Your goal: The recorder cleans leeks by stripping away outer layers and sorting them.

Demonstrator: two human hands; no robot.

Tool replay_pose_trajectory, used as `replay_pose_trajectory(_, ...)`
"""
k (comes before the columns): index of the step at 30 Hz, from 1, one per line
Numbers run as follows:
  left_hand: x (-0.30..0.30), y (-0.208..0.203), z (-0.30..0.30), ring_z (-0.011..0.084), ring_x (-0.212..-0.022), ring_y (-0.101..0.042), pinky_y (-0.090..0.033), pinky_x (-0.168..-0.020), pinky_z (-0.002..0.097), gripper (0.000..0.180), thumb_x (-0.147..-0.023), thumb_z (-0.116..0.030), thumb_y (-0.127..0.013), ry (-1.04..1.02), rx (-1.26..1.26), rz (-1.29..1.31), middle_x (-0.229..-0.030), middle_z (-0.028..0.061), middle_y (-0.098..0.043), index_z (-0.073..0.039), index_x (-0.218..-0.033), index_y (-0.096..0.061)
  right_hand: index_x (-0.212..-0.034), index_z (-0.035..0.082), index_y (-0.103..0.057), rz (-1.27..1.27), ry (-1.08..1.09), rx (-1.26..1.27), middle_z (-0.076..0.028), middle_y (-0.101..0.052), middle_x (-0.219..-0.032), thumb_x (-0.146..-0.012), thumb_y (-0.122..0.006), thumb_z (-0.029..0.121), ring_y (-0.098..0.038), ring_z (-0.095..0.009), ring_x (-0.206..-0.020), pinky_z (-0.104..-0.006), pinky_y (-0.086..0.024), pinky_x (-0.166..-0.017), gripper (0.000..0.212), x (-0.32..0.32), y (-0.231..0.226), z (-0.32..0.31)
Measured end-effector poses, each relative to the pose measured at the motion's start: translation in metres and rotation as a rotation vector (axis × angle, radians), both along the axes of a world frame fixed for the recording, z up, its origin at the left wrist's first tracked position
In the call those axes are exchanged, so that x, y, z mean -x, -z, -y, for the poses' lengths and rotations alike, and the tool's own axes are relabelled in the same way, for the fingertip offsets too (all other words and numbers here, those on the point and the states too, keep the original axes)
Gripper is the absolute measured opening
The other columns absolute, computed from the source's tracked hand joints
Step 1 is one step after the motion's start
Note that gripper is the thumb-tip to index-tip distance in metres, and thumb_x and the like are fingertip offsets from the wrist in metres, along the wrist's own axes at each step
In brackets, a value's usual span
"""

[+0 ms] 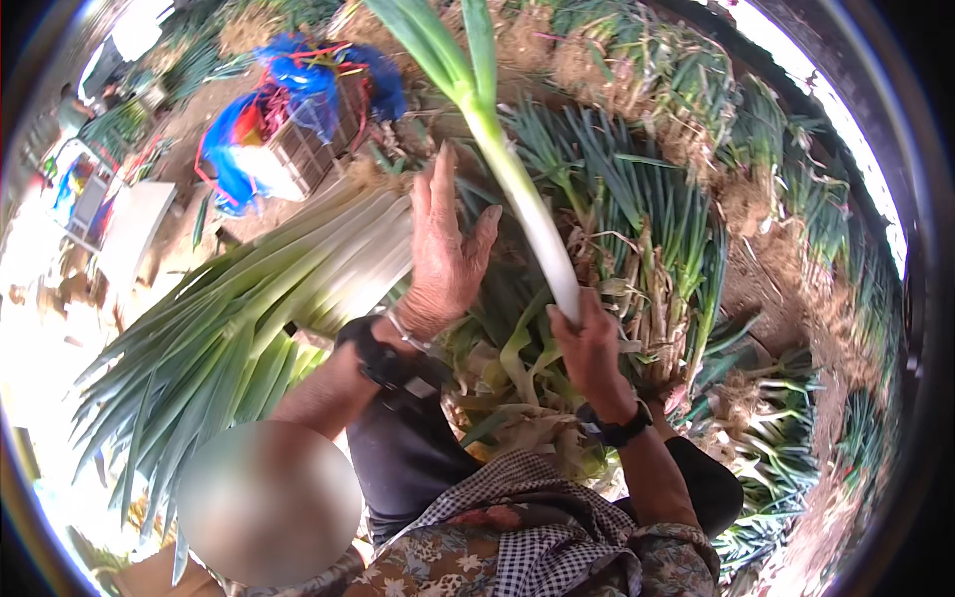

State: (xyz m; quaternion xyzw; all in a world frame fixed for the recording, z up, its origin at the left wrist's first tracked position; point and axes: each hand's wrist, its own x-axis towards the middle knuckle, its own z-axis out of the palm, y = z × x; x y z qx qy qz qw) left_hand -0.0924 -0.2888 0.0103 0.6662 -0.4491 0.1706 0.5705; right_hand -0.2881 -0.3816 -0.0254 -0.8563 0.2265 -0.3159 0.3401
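My right hand (592,348) is closed around the white root end of a long green onion (527,199). The stalk slants up and to the left, and its green leaves run out of the top of the picture. To the left of it, my left hand (448,239) is raised, palm flat, with the thumb apart from the fingers and nothing in it. That hand is beside the white ends of a fanned pile of peeled green onions (348,249), whose leaves spread to the lower left. Loose leaves and peelings (522,428) lie below my hands.
Unpeeled green onions (667,239) stand bunched to the right, with more bundles (766,139) curving along the far right. A crate (318,149) draped with blue plastic and red strings stands at the far left. A blurred round patch (269,502) covers the lower left.
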Motion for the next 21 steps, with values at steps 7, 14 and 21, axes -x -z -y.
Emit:
replay_pose_trajectory(7, -0.103, -0.089, -0.099, 0.0248, -0.131, -0.043, -0.023, -0.114, 0.0576, 0.064, -0.072, -0.019, -0.07, -0.266, -0.617, 1.092, -0.13, 0.0057, -0.053, -0.019, -0.133, -0.052, -0.103, 0.004, -0.056, 0.053, -0.343, -0.038, -0.012, -0.062, -0.076, -0.084, -0.069, 0.003, -0.06, -0.019, -0.063, -0.0283, -0.048, -0.061, 0.023, -0.051, -0.011, -0.014)
replay_pose_trajectory(14, -0.18, -0.101, -0.211, 0.0251, -0.094, -0.059, -0.046, -0.087, 0.041, 0.032, -0.072, -0.022, -0.076, -0.231, -0.983, 0.97, -0.091, 0.0083, -0.063, -0.008, -0.098, -0.064, -0.097, 0.004, -0.051, -0.306, -0.168, 0.638, -0.014, -0.061, -0.094, -0.079, -0.065, 0.004, -0.061, -0.037, -0.084, -0.0448, -0.051, -0.072, 0.023, -0.131, 0.058, 0.08)
replay_pose_trajectory(21, -0.215, -0.06, -0.301, 0.0398, -0.079, -0.065, -0.049, -0.073, 0.0484, 0.037, -0.083, -0.036, -0.068, -0.497, -1.353, 0.209, -0.081, 0.021, -0.066, -0.004, -0.099, -0.059, -0.119, 0.002, -0.049, -0.294, -0.269, 0.37, -0.02, -0.055, -0.111, -0.083, -0.064, 0.004, -0.057, -0.04, -0.1, -0.0469, -0.048, -0.085, 0.039, -0.169, 0.09, 0.044)
